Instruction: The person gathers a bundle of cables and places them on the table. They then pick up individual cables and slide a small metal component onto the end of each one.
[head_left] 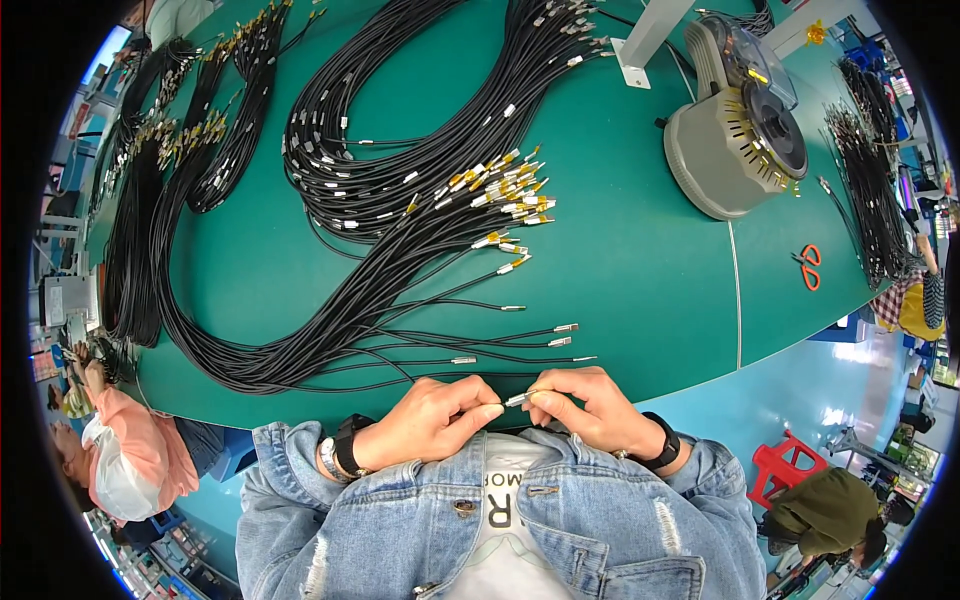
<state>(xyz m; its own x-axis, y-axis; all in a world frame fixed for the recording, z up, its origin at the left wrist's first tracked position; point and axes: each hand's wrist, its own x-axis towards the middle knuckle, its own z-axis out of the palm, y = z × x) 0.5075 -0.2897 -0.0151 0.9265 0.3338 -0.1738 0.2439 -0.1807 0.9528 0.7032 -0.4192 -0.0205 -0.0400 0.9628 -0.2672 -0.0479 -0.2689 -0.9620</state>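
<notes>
My left hand point(436, 416) and my right hand point(592, 408) meet at the near edge of the green table, both closed in a pinch. Between their fingertips is a small silver cable connector point(517, 399); its right end goes into my right fingers, and its left end touches my left thumb and forefinger. Just beyond my hands lie several loose black cable ends with metal tips, one a silver connector point(463, 360). They belong to a thick bundle of black cables point(270, 360) curving away to the left. Many other ends in that bundle carry yellow tape point(510, 185).
Another coil of black cables point(330, 110) lies farther back, with more bundles point(135, 240) at the left. A grey round machine point(705, 150) stands at the back right, near orange-handled scissors point(810, 268). A red stool point(785, 465) and other people are around the table.
</notes>
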